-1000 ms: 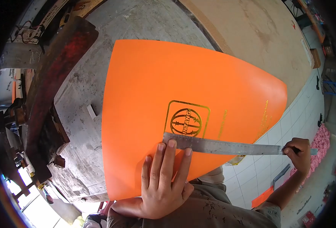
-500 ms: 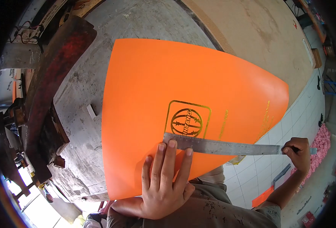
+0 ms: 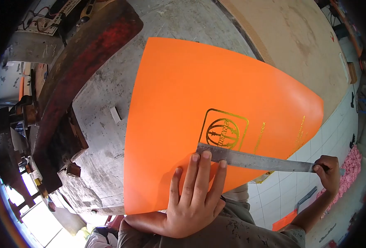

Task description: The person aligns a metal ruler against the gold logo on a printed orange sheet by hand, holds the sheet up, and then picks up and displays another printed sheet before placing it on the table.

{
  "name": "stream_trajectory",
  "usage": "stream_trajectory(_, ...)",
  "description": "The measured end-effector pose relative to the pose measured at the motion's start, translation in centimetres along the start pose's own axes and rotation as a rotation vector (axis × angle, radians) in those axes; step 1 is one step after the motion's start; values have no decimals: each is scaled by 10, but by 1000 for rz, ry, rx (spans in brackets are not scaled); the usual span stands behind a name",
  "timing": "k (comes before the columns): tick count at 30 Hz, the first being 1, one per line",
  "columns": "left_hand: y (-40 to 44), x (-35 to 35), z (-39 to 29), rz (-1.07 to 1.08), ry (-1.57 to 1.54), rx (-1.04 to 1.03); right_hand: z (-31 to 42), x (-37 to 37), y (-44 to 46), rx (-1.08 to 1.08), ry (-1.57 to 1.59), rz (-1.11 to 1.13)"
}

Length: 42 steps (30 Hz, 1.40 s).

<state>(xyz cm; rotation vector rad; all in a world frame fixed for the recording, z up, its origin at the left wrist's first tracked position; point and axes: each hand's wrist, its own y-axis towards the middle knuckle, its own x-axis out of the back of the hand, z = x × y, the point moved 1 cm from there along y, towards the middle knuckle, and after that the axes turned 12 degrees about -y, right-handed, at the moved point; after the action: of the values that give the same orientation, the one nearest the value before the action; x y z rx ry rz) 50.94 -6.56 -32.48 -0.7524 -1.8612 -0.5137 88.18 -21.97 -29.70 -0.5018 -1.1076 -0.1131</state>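
Note:
A large orange sheet (image 3: 183,82) lies on the grey table, printed in gold with a boxed globe emblem (image 3: 223,132) and small lines of text. Across the emblem's lower edge runs a long metal ruler (image 3: 265,161). My left hand (image 3: 195,198) lies flat on the sheet, fingers stretched out, with the fingertips resting at the ruler's left end. Past the sheet's right edge, my right hand (image 3: 328,173) is closed round the ruler's other end.
A curved, dark red and black machine part (image 3: 88,58) stands at the left of the grey tabletop (image 3: 102,99). On that top sits a small white block (image 3: 115,115). A brown board (image 3: 298,45) lies at the upper right, with white floor tiles (image 3: 269,198) below.
The camera view has shifted, so the sheet, table and machine part appear farther right. Both hands keep their places on the ruler, which still lies over the emblem's lower edge.

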Motion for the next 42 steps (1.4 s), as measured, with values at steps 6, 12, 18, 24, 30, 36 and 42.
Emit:
stream_trajectory(6,0,0,-1,18,23,13,-5,-4,-1,6,9,5)
stream_trajectory(12,-3,-2,-1,35,58,18,-4,-2,-1,15,-18,0)
stream_trajectory(18,-2,-2,-2,21,67,12,-7,-3,-4,-20,13,-4)
stream_trajectory(24,-3,0,-4,58,72,49,-4,-2,-2,-57,48,24)
stream_trajectory(30,-1,1,-3,31,55,0,-4,-2,-1,-29,27,19)
stream_trajectory(36,-2,1,-4,64,81,53,-3,0,0,-44,11,52)
stream_trajectory(42,-2,1,-4,62,78,58,-8,-3,-2,-40,34,43)
